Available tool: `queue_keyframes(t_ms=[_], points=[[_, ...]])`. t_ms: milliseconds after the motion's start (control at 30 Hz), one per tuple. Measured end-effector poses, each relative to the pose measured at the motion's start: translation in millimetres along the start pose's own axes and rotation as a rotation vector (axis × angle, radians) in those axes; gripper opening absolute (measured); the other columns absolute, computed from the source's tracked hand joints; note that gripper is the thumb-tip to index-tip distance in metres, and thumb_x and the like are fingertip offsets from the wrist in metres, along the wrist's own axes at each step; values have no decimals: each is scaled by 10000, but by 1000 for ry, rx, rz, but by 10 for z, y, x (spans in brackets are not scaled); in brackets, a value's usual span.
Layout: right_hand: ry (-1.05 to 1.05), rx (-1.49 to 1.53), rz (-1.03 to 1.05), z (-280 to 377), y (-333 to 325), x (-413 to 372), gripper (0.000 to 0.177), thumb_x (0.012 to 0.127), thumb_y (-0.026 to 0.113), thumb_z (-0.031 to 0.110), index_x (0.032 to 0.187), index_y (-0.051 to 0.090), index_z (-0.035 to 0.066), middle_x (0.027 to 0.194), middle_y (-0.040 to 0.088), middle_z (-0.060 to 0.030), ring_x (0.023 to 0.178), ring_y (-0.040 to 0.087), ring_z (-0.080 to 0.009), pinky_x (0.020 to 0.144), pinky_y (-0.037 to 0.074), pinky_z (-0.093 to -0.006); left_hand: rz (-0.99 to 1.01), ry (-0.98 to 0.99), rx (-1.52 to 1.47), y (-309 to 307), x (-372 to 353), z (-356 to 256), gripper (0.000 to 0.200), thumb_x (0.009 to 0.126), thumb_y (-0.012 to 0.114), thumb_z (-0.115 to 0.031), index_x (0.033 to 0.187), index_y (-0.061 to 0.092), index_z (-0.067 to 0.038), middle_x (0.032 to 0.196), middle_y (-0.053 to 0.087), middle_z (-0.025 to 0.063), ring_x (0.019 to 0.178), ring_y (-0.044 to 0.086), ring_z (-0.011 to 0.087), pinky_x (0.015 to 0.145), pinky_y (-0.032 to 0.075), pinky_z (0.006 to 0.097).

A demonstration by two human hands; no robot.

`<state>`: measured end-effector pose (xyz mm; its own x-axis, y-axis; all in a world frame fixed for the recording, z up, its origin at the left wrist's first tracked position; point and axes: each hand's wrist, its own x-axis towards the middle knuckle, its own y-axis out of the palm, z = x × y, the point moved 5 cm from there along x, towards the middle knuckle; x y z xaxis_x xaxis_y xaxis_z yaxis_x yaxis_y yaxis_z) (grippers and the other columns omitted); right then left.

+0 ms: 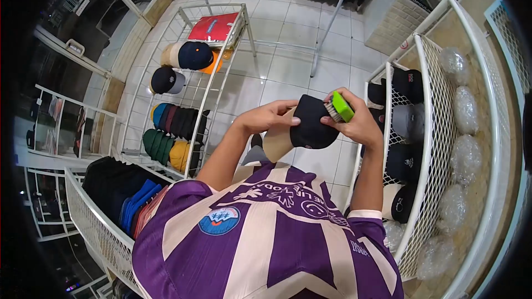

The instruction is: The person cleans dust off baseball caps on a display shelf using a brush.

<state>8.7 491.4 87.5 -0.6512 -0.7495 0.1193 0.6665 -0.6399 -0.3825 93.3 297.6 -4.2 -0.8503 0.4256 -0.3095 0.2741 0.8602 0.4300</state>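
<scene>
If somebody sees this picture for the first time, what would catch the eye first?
The black cap in the centre draws the eye first: the left hand holds it, and the right hand holds a bright green brush at its edge. Below them the purple striped jersey fills the foreground. White wire racks full of caps stand on both sides, the left rack and the right rack.
</scene>
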Motion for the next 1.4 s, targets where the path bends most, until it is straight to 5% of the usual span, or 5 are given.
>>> queue_keyframes(t_ms=[400,567,1000,1200,1400], points=[[123,-78,-606,-227,226,355,428,764,877,230,1016,614,6,896,687,-102,826,650,-181,767,516,-332,-143,203,65,-233,137,-187,427,971,684,-267,1281,592,12,1159,680,70,1014,655,142,913,527,292],[-3,-8,-588,-41,462,602,507,911,545,239,1303,413,-54,1077,589,-223,924,609,-277,866,492,-386,-271,252,-198,-710,39,-395,410,998,642,-296,1282,598,-4,1169,678,52,1043,642,126,928,505,278],[-193,-474,-555,299,1336,1710,587,845,780,217,1381,596,66,1178,618,-158,1064,573,-332,957,446,-418,-31,229,-237,-1922,-135,-851,368,1030,586,-314,1207,652,2,1114,708,61,961,679,119,882,546,287],[115,-356,-863,-466,1390,2033,593,834,783,220,1377,597,74,1151,610,-158,1037,574,-343,926,456,-427,-130,219,-178,-2394,-229,-921,389,1030,577,-352,1199,641,-8,1090,695,37,972,661,109,919,511,296],[-200,-665,-581,87,2235,2220,656,755,819,198,1370,614,95,1185,620,-137,1038,574,-320,906,441,-404,-353,193,-459,-2676,-118,-827,447,1040,525,-434,1121,651,-12,1014,707,81,839,699,137,742,580,279]])
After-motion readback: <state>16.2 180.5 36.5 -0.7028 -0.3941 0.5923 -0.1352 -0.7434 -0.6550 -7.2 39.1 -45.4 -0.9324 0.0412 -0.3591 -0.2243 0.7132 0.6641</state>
